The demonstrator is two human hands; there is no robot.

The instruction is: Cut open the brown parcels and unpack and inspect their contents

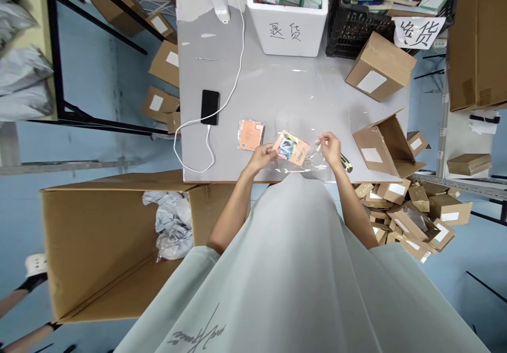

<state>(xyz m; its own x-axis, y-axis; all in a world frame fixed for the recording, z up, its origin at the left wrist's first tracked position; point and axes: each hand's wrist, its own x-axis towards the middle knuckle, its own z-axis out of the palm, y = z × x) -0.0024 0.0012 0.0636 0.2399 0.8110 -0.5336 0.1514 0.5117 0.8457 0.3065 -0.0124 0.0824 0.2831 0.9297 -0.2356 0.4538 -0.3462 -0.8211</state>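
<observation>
My left hand [263, 159] is closed on the left end of a flat pink box [293, 148] with a colourful picture on its face. A clear plastic bag [315, 164] lies around and below the box, near the table's front edge. The fingers of my right hand [330, 148] pinch the bag's film at its right side. Just left of my left hand rests a second, squarish pink pack [251, 135] in clear wrap. A black and yellow utility knife [346, 163] lies beside my right wrist.
On the table [277, 94] are a phone [209, 107] with a white cable, a white foam bin [291, 34], a black crate [348, 26], a closed carton [381, 68] and an open one [384, 144]. A large carton [99, 253] stands lower left; small boxes [412, 216] pile lower right.
</observation>
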